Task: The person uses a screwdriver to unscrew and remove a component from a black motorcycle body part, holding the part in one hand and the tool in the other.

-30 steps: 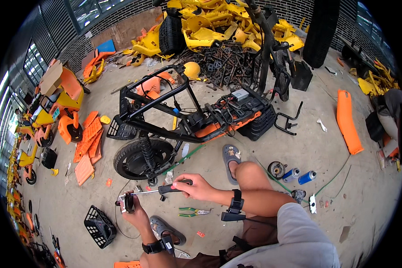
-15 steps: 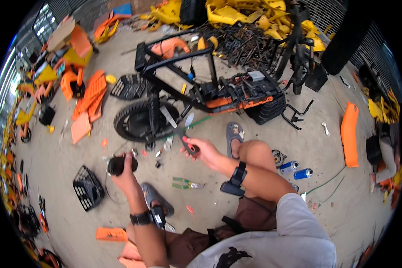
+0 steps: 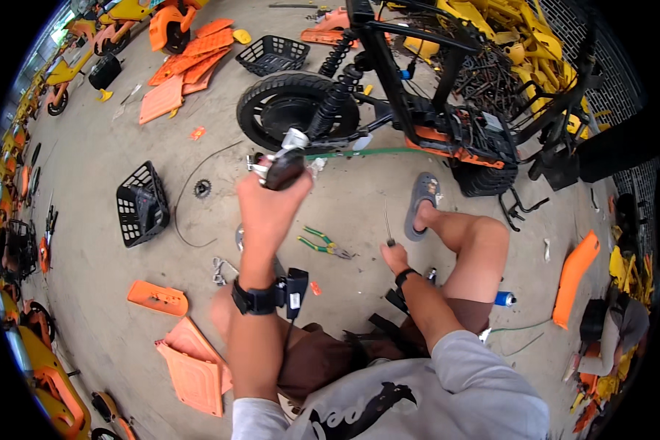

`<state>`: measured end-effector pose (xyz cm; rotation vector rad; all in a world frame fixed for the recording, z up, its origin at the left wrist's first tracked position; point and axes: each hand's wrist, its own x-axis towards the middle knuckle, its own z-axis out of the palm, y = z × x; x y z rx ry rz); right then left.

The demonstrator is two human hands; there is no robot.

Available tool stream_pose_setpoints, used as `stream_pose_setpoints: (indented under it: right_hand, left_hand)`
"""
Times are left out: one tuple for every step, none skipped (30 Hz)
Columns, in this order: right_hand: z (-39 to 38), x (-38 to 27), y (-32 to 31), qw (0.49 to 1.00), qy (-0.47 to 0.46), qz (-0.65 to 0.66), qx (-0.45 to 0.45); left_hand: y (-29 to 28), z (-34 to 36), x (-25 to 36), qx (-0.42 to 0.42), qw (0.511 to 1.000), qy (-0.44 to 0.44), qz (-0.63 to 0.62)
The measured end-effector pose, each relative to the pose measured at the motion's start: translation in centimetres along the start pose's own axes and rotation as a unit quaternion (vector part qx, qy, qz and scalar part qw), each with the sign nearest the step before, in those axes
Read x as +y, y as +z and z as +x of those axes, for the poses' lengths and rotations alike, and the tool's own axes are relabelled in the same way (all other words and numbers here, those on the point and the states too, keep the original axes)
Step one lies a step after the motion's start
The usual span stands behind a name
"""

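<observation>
Up near the scooter's rear wheel (image 3: 292,111), my left hand (image 3: 269,213) is closed around a dark round part (image 3: 284,170). Silver metal (image 3: 295,139) shows right above that part; whether the two are joined I cannot tell. Between my knees, lower and to the right, my right hand (image 3: 394,255) grips the dark handle of a tool with a thin metal blade (image 3: 387,220), pointing away from me. On the floor between my hands lie pliers with green handles (image 3: 317,240). The stripped black scooter frame (image 3: 400,81) stands beyond them.
A black basket (image 3: 143,205) lies at left, near a small sprocket (image 3: 202,188) and a thin cable (image 3: 187,227). Orange panels (image 3: 194,367) sit beside my left leg. A blue can (image 3: 504,298) is by my right knee. Yellow parts (image 3: 535,44) are heaped behind the scooter.
The view has shifted. My left hand has moved forward toward the wheel with the dark part; my right hand has drawn back toward my right knee, its tool still held.
</observation>
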<state>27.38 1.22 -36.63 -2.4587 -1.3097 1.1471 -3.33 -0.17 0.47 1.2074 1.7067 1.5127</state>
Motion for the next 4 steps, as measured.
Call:
stream_pose_setpoints:
  right_hand:
    - [-2.2, -0.1, 0.0, 0.998, 0.01, -0.061, 0.002]
    - [-2.5, 1.5, 0.2, 0.997, 0.018, -0.078, -0.007]
    - [-1.3, 3.8, 1.2, 0.995, 0.02, -0.095, -0.017]
    - [-1.1, 1.8, 3.2, 0.995, 0.002, -0.098, -0.03]
  left_hand:
    - [-1.1, -0.5, -0.6, -0.027, 0.998, -0.025, 0.049]
    - [-1.4, -1.0, -0.8, -0.056, 0.992, -0.012, 0.11]
    - [-1.8, -1.5, -0.8, -0.08, 0.982, 0.002, 0.171]
    - [-3.5, -1.0, -1.1, -0.062, 0.981, -0.002, 0.184]
